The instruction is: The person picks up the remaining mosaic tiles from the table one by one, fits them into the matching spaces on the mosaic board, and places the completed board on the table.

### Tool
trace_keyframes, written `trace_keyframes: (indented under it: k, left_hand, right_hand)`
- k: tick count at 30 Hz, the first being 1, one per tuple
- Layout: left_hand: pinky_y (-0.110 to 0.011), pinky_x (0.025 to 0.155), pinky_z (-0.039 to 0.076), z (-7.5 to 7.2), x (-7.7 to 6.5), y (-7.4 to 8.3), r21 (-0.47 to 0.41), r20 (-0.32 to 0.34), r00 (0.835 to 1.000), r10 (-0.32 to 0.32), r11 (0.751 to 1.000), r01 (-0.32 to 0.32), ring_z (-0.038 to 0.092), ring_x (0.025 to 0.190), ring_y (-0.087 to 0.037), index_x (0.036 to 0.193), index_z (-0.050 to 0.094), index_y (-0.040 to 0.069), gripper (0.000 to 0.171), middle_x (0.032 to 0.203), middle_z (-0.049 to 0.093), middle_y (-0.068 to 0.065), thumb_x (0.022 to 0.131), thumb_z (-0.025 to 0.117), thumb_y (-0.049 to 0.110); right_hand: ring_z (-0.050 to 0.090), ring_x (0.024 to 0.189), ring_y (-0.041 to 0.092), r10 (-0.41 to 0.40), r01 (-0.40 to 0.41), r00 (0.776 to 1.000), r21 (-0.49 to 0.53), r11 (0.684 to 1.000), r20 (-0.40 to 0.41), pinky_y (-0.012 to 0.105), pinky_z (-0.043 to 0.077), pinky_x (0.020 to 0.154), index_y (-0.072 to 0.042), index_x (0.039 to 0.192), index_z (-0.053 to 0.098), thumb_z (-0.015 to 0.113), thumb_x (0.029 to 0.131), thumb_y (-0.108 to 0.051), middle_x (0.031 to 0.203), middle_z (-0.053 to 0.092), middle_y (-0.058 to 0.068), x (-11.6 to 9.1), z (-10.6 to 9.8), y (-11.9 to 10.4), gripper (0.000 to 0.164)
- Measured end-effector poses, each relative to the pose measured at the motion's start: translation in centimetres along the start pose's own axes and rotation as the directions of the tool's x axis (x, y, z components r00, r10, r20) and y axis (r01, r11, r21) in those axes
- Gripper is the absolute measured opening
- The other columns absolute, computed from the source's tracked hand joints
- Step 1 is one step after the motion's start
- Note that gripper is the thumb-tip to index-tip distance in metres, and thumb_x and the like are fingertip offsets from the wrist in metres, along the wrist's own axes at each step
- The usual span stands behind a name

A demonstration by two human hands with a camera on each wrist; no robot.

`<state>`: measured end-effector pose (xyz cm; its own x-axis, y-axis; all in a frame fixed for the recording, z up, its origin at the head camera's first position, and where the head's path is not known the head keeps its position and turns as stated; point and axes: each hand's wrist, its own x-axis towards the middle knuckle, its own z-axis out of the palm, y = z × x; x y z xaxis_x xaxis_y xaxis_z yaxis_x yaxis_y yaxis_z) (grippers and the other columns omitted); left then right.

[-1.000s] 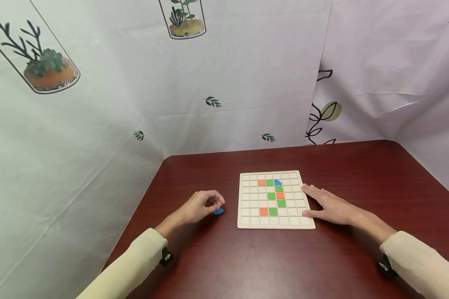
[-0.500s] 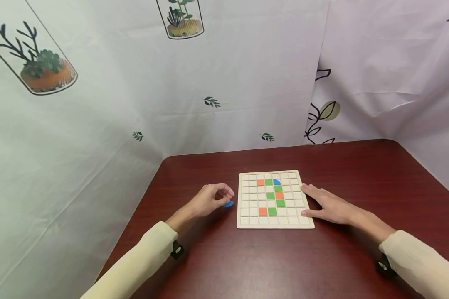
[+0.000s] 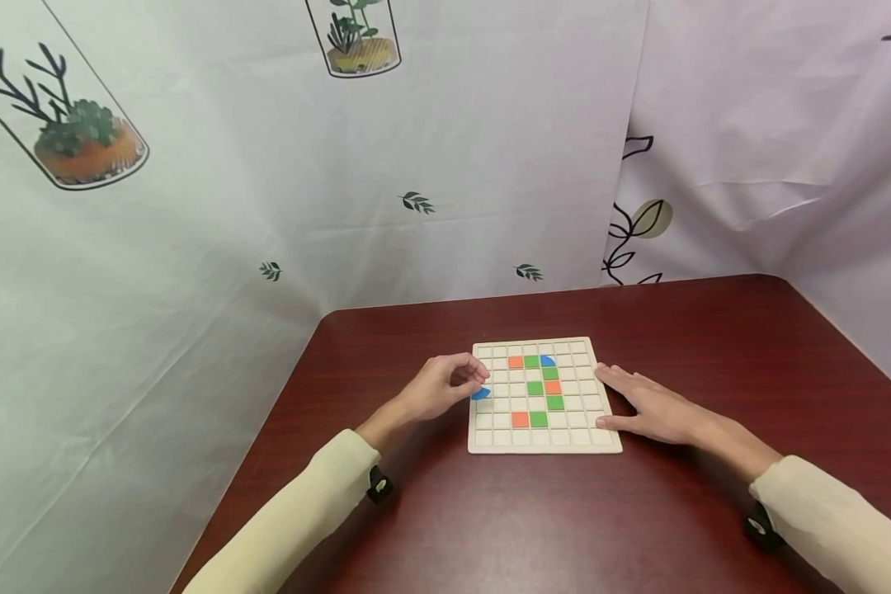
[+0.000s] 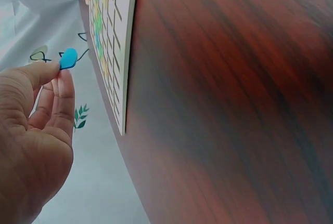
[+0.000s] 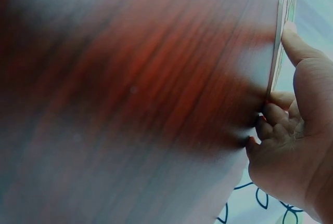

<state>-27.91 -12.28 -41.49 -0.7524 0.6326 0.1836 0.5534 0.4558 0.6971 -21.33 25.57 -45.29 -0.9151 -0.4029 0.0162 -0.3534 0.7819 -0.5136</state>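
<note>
Between thumb and fingertips, my left hand (image 3: 441, 388) pinches a blue tile with a curved edge (image 3: 480, 393), over the left edge of a pale grid board (image 3: 490, 445). In the left wrist view the blue tile (image 4: 68, 58) sticks out past the thumb tip, apart from the board (image 4: 127, 52). My right hand (image 3: 653, 410) lies at the board's right edge with fingers extended, touching its rim. Set in the grid are several green tiles (image 3: 555, 403), several orange tiles (image 3: 520, 419) and one blue quarter-round tile (image 3: 548, 361) near the top.
Board and hands are on a dark red wooden table (image 3: 505, 520). Behind it hangs a white cloth (image 3: 460, 148) printed with plants, which also runs along the left side. A black wrist strap (image 3: 379, 485) shows below the left sleeve.
My left hand has carried the blue tile rightward and slightly away, from the table beside the board to over its left edge. The right hand has stayed at the rim.
</note>
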Motion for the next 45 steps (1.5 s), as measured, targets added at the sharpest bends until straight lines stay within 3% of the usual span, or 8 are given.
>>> trace_keyframes:
  k: [11, 23, 32, 38, 45]
  left_hand:
    - [-0.025, 0.086, 0.057, 1.9, 1.8, 1.0, -0.072, 0.001, 1.0, -0.02, 0.997, 0.02, 0.068, 0.092, -0.012, 0.117, 0.073, -0.005, 0.019, 0.104, 0.074, -0.006, 0.099, 0.074, 0.001]
    - [-0.024, 0.088, 0.056, 5.7, 3.4, 2.3, -0.134, 0.024, 0.998, -0.05, 0.99, 0.053, 0.066, 0.091, -0.008, 0.116, 0.075, 0.0, 0.016, 0.103, 0.074, -0.001, 0.1, 0.074, 0.004]
    - [-0.02, 0.085, 0.056, 7.9, 4.0, 3.5, -0.126, 0.053, 0.996, -0.073, 0.989, 0.08, 0.067, 0.089, -0.004, 0.111, 0.076, 0.003, 0.012, 0.101, 0.075, -0.001, 0.1, 0.073, 0.003]
    - [-0.018, 0.083, 0.055, 9.1, 4.2, 4.1, -0.079, 0.028, 0.996, -0.085, 0.993, 0.087, 0.066, 0.086, -0.002, 0.106, 0.076, 0.005, 0.007, 0.094, 0.073, 0.003, 0.099, 0.075, 0.005]
    - [-0.016, 0.079, 0.054, 10.0, 4.1, 4.6, -0.059, -0.015, 0.99, -0.144, 0.988, 0.142, 0.064, 0.081, 0.001, 0.102, 0.078, 0.006, 0.005, 0.09, 0.073, 0.006, 0.098, 0.074, 0.004]
  right_hand:
    - [0.024, 0.156, 0.049, 0.008, -0.008, 1.0, -0.003, 1.0, 0.011, 0.067, 0.021, 0.123, 0.001, 0.165, 0.032, 0.075, 0.093, -0.061, 0.169, 0.03, 0.027, 0.1, 0.3, 0.2, 0.104]
    - [0.026, 0.155, 0.049, -0.011, 0.011, 1.0, 0.0, 1.0, -0.005, 0.067, 0.022, 0.122, 0.002, 0.164, 0.033, 0.075, 0.093, -0.059, 0.168, 0.032, 0.027, 0.1, 0.2, 0.1, 0.103]
    - [0.027, 0.155, 0.05, -0.016, 0.016, 1.0, -0.005, 1.0, -0.009, 0.068, 0.023, 0.121, 0.003, 0.163, 0.033, 0.075, 0.093, -0.06, 0.167, 0.032, 0.028, 0.1, 0.1, 0.1, 0.103]
    - [0.025, 0.155, 0.049, -0.013, 0.013, 1.0, 0.01, 1.0, -0.007, 0.068, 0.022, 0.122, 0.002, 0.164, 0.033, 0.075, 0.094, -0.06, 0.168, 0.031, 0.027, 0.0, 0.0, 0.2, 0.103]
    - [0.024, 0.156, 0.048, -0.017, 0.017, 1.0, 0.013, 1.0, -0.004, 0.067, 0.02, 0.123, 0.002, 0.164, 0.033, 0.075, 0.094, -0.06, 0.169, 0.03, 0.026, 0.0, 0.2, 0.4, 0.103]
